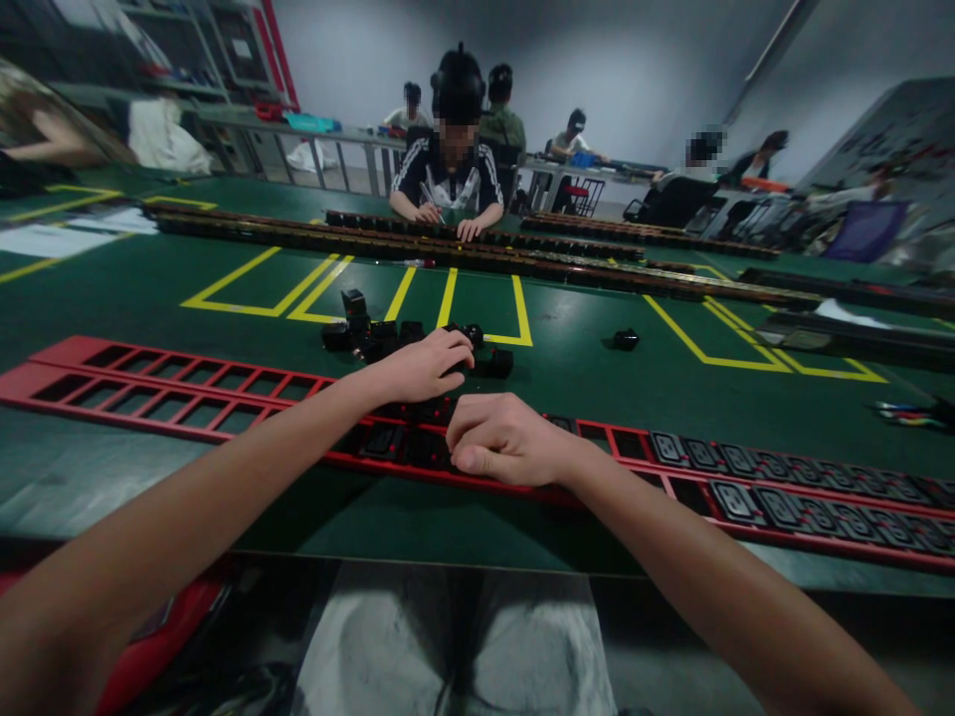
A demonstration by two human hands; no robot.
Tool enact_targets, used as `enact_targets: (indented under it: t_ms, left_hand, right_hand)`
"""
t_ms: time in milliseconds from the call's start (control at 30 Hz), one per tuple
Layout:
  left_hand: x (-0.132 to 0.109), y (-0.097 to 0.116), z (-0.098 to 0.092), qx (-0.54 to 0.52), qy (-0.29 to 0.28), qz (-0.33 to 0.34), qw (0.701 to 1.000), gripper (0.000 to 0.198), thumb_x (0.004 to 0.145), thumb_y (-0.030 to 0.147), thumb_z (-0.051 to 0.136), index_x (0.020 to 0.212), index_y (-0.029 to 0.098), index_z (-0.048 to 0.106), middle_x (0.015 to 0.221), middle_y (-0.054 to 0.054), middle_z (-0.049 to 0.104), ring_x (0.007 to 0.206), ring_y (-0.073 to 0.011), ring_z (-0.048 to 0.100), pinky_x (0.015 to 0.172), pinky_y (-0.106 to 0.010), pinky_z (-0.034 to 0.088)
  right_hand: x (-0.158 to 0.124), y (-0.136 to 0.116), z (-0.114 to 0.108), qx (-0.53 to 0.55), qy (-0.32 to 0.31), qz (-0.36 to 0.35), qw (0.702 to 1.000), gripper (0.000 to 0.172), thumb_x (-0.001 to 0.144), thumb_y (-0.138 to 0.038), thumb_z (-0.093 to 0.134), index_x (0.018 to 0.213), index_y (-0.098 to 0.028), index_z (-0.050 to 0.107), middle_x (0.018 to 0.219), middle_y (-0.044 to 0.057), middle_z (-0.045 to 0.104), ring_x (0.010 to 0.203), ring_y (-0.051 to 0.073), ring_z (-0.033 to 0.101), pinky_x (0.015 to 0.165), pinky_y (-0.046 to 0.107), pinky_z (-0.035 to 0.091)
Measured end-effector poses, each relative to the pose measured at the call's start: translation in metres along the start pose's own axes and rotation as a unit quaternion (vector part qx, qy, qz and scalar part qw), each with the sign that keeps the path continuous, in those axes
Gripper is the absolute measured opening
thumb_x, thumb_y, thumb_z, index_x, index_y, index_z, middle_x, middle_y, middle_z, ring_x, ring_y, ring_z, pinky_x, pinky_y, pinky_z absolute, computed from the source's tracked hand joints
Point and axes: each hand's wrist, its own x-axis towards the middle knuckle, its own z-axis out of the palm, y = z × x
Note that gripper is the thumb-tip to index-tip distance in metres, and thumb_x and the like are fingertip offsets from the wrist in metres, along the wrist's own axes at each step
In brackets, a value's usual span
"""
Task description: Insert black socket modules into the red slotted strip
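A long red slotted frame [171, 393] lies across the green table in front of me. Its right part holds several black socket modules [776, 502]; its left slots are open. My right hand [507, 438] is closed and presses down on the frame near its middle, over black modules there. My left hand [429, 363] reaches just past the frame into a pile of loose black socket modules [365, 333], its fingers curled round one of them. A single black module [625, 339] lies apart to the right.
Yellow lines [254, 288] mark the green table [597, 388]. Long dark strips [388, 239] run across the far side, where a seated person [448, 174] works opposite me. Other people sit at tables behind. Coloured pens [914, 413] lie at the right edge.
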Motion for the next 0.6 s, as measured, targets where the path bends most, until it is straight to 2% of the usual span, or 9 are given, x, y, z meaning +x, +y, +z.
enact_targets:
  t_ms: [100, 267, 600]
  left_hand:
    - [0.000, 0.000, 0.000, -0.001, 0.000, 0.000, 1.000, 0.024, 0.094, 0.027, 0.048, 0.110, 0.016, 0.063, 0.130, -0.011, 0.055, 0.122, -0.0262, 0.048, 0.107, -0.043, 0.041]
    - [0.000, 0.000, 0.000, -0.002, 0.002, -0.002, 1.000, 0.023, 0.093, 0.027, 0.049, 0.109, 0.018, 0.062, 0.131, -0.010, 0.055, 0.122, -0.0257, 0.048, 0.107, -0.043, 0.042]
    - [0.000, 0.001, -0.001, -0.004, 0.005, -0.003, 1.000, 0.022, 0.092, 0.026, 0.049, 0.107, 0.018, 0.063, 0.130, -0.010, 0.055, 0.122, -0.0256, 0.048, 0.108, -0.043, 0.041]
  right_hand:
    - [0.000, 0.000, 0.000, -0.015, 0.007, -0.002, 1.000, 0.059, 0.104, -0.051, 0.032, 0.078, -0.014, 0.069, 0.085, 0.010, 0.069, 0.081, 0.017, 0.061, 0.075, 0.031, 0.046]
    - [0.001, 0.000, -0.001, -0.043, -0.016, 0.002, 0.999, 0.056, 0.103, -0.051, 0.038, 0.074, -0.014, 0.069, 0.084, 0.009, 0.069, 0.079, 0.016, 0.061, 0.072, 0.029, 0.045]
    - [0.005, -0.010, -0.004, -0.111, -0.055, 0.003, 0.992, 0.042, 0.100, -0.040, 0.052, 0.073, -0.014, 0.071, 0.086, 0.006, 0.071, 0.079, 0.014, 0.061, 0.070, 0.026, 0.040]
